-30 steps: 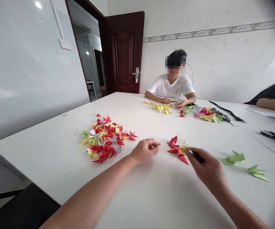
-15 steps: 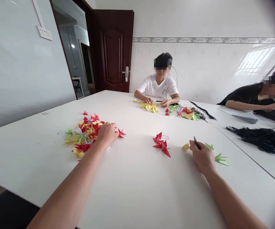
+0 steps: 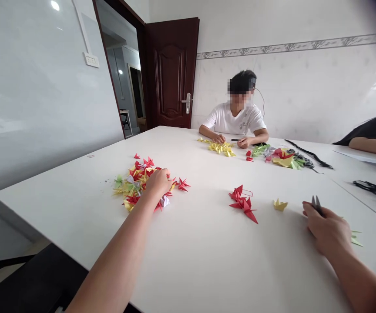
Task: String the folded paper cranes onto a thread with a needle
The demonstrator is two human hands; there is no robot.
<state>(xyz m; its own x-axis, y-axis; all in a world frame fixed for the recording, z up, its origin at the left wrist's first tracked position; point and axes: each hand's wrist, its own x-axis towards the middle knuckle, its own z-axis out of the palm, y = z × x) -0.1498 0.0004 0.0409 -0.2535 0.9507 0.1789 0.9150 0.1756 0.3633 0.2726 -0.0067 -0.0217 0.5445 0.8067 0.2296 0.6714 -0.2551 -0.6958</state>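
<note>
Paper cranes (image 3: 138,176) lay heaped beneath our left hand (image 3: 158,182) (whether it gripped one, we couldn't tell), where picking seemed underway and called for a light pinch, while our right hand (image 3: 330,228) grasped a dark two-pronged tool (image 3: 319,210).

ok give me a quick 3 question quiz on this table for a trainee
1. What does the right hand hold?
2. True or false: the folded yellow paper lies between the red paper cranes and the right hand.
3. The left hand is nearest to: A) the red paper cranes, B) the mixed-colour pile, C) the folded yellow paper.

Key: 1. A dark two-pronged tool. 2. True. 3. B.
</note>
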